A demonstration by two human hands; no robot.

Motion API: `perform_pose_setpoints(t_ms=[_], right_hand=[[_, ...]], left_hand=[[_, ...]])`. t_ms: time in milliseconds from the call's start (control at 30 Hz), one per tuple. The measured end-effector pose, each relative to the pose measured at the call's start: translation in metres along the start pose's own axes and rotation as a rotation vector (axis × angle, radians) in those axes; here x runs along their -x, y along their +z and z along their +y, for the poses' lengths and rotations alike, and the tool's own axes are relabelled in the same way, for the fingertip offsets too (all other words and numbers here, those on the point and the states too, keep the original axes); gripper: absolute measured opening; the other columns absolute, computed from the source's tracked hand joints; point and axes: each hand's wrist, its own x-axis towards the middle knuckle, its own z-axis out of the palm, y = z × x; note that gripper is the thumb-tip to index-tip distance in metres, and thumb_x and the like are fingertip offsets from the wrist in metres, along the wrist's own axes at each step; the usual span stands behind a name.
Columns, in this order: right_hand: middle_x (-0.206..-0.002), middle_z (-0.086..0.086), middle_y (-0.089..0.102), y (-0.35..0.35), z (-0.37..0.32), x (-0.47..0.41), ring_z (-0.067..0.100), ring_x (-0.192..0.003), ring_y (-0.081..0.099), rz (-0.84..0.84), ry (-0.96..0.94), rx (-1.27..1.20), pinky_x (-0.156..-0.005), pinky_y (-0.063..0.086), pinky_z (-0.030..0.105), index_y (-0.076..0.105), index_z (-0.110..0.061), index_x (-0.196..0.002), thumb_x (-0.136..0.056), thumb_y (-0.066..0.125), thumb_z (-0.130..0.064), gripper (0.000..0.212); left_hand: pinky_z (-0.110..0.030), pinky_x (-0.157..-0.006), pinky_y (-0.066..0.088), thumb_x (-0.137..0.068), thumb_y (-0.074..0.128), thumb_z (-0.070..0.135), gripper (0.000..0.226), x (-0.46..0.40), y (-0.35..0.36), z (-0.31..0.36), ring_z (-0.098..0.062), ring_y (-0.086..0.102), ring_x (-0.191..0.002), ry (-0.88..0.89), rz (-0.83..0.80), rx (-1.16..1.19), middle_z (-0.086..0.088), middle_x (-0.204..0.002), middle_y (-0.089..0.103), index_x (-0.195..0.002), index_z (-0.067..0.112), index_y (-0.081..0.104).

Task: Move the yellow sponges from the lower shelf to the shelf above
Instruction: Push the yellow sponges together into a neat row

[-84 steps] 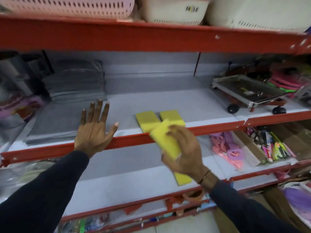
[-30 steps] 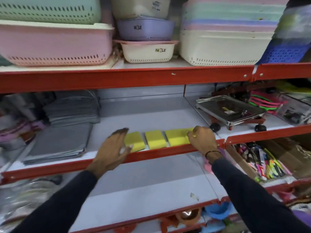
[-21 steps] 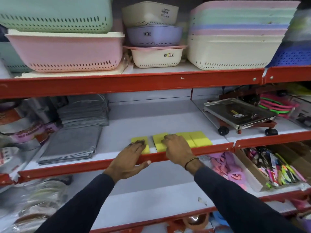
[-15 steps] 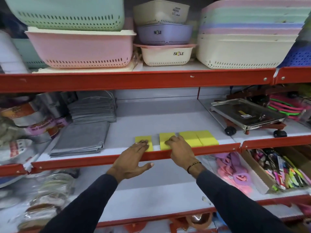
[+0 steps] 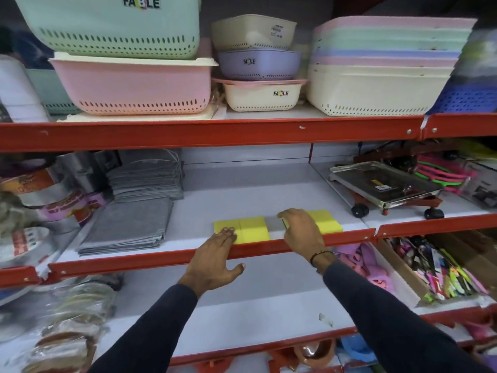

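All the yellow sponges (image 5: 254,228) sit mid-frame on the upper shelf (image 5: 349,235), so it's just tidying now. Left hand (image 5: 215,261) flat, fingers spread; right hand (image 5: 302,228) curled on one, nudging next.

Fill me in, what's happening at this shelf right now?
A person in dark sleeves is lining up flat yellow rectangular sponges along the front of the middle white shelf with the red metal edge. The left hand rests open, fingertips on the left pair. The right hand covers part of the right-hand sponges, with a gap between the two groups. The white lower shelf in front of the person shows no sponges.
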Motion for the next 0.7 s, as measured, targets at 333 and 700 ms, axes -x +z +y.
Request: perform_pose_setpoints(t_ms=[333,700], right_hand=[[-0.115,0.017,0.066,0.010,0.009,0.028,0.040,-0.108,0.056,-0.088,0.046,0.156,-0.086,0.049,0.041,0.069,-0.005,-0.110,-0.077,0.047,0.008,0.042],[-0.109,0.020,0.073,-0.021,0.037,0.027,0.040,-0.103,0.065,0.050,0.218,0.091,-0.092,0.054,0.042,0.070,-0.002,-0.106,-0.070,0.053,-0.012,0.041]], left_hand=[[-0.031,-0.124,0.006,-0.077,0.037,0.074,0.106,0.003,0.002,0.005,-0.028,0.032,-0.158,0.004,0.009,-0.028,-0.014,-0.169,0.038,-0.158,0.005,0.043],[-0.038,-0.127,0.014,-0.084,0.042,0.075,0.102,0.007,0.012,0.004,-0.029,0.035,-0.156,0.007,0.023,-0.099,-0.015,-0.168,0.039,-0.158,0.005,0.043]])
